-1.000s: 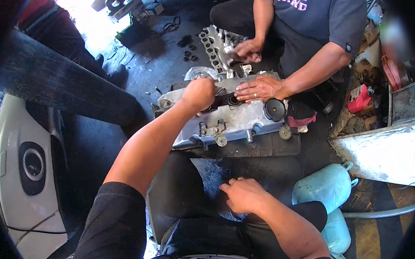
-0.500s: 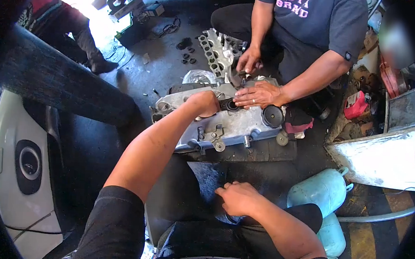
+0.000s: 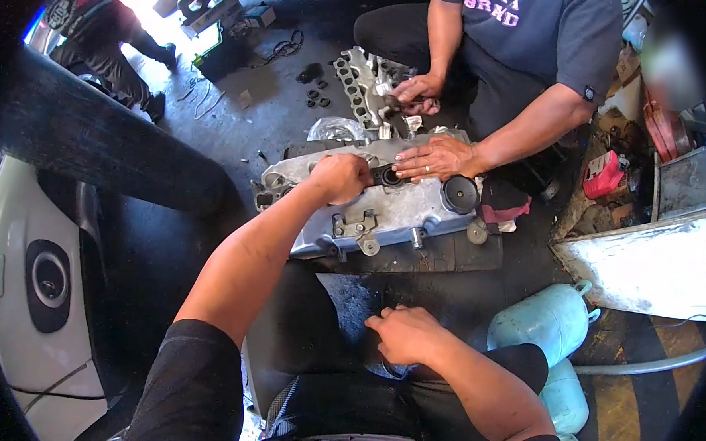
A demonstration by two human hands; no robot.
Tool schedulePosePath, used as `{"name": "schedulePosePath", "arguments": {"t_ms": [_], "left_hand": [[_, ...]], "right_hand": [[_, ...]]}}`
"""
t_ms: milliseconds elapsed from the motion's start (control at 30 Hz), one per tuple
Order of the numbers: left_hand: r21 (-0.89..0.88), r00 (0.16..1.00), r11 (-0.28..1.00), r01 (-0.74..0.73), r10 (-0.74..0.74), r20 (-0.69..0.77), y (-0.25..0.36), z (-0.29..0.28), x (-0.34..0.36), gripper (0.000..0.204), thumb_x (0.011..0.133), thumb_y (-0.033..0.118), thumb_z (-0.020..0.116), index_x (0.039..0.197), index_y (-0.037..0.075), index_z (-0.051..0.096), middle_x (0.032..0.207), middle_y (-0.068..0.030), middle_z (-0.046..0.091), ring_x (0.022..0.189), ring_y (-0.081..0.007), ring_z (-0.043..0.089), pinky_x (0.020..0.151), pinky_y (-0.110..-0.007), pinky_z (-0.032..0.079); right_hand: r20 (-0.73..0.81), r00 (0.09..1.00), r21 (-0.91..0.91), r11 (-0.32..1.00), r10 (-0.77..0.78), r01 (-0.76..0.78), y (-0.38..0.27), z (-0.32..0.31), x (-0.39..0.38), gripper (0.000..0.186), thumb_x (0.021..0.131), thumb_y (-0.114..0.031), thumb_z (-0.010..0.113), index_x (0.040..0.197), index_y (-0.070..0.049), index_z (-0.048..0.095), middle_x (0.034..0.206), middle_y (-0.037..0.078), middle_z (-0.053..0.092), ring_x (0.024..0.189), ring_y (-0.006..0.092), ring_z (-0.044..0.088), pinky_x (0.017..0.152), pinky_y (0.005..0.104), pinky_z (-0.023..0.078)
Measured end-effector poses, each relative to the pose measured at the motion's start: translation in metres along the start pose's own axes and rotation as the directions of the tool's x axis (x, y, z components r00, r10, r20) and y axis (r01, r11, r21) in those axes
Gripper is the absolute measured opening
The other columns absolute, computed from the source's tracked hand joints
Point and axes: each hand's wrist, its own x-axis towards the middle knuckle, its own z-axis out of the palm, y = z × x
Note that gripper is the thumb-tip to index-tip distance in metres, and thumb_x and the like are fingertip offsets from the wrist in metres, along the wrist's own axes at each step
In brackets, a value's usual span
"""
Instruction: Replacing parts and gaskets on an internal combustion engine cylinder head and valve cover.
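Note:
A silver engine valve cover (image 3: 401, 211) with a round black filler cap (image 3: 459, 193) lies in front of me. My left hand (image 3: 341, 177) rests on its upper middle with fingers curled in, their tips hidden. Beside my knuckles is a dark ring-shaped opening (image 3: 388, 176). My right hand (image 3: 407, 335) hovers low over my lap, loosely closed; whether it holds anything is hidden. Across from me, a co-worker's flat hand (image 3: 436, 158) presses on the cover. Their other hand (image 3: 417, 92) grips a small dark object, blurred, near a metal manifold (image 3: 360, 85).
A dark board (image 3: 463, 257) lies under the cover. Teal gas cylinders (image 3: 539, 322) lie at the right, below a white metal bin (image 3: 638, 263) of parts. A thick dark tube-like shape (image 3: 110, 136) and a pale car panel (image 3: 14, 283) fill the left. Black rings (image 3: 319, 97) lie beyond.
My left hand has shifted slightly, its knuckles raised. The co-worker's free hand has drawn back from the cover toward the manifold. Another person at the far left has bent lower.

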Motion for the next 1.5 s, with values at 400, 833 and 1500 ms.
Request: {"name": "schedulePosePath", "arguments": {"t_ms": [400, 833, 1500], "left_hand": [[-0.454, 0.958, 0.890, 0.040, -0.164, -0.235, 0.046, -0.042, -0.059, 0.022, 0.094, 0.023, 0.072, 0.095, 0.001, 0.074, 0.076, -0.0148, 0.070, 0.071, -0.0239, 0.067, 0.070, -0.039, 0.053], [-0.094, 0.937, 0.939, 0.329, -0.313, 0.157, 0.007, 0.007, 0.021, 0.039, 0.087, 0.034, 0.075, 0.114, 0.006, 0.077, 0.120, -0.0196, 0.074, 0.113, -0.0367, 0.072, 0.095, -0.046, 0.057], [-0.738, 0.908, 0.647, 0.192, -0.402, -0.116, -0.050, -0.037, -0.022, 0.047, 0.103, 0.044, 0.061, 0.108, 0.000, 0.076, 0.094, -0.0120, 0.076, 0.084, -0.0215, 0.065, 0.080, -0.038, 0.053]], "right_hand": [[-0.322, 0.927, 0.089, 0.981, 0.193, -0.174, 0.036, -0.063, -0.053, 0.047, 0.093, -0.030, 0.068, 0.134, -0.008, 0.064, 0.128, 0.017, 0.067, 0.121, 0.0371, 0.063, 0.103, 0.0479, 0.052], [-0.281, 0.916, 0.116, 0.958, 0.286, -0.263, 0.024, -0.060, -0.060, 0.049, 0.094, -0.030, 0.068, 0.139, -0.010, 0.062, 0.129, 0.016, 0.066, 0.122, 0.0355, 0.064, 0.103, 0.0482, 0.052], [-0.245, 0.927, 0.145, 0.956, 0.284, -0.255, 0.025, -0.059, -0.058, 0.051, 0.094, -0.030, 0.067, 0.141, -0.011, 0.060, 0.133, 0.018, 0.065, 0.124, 0.0377, 0.062, 0.105, 0.0488, 0.050]]}}
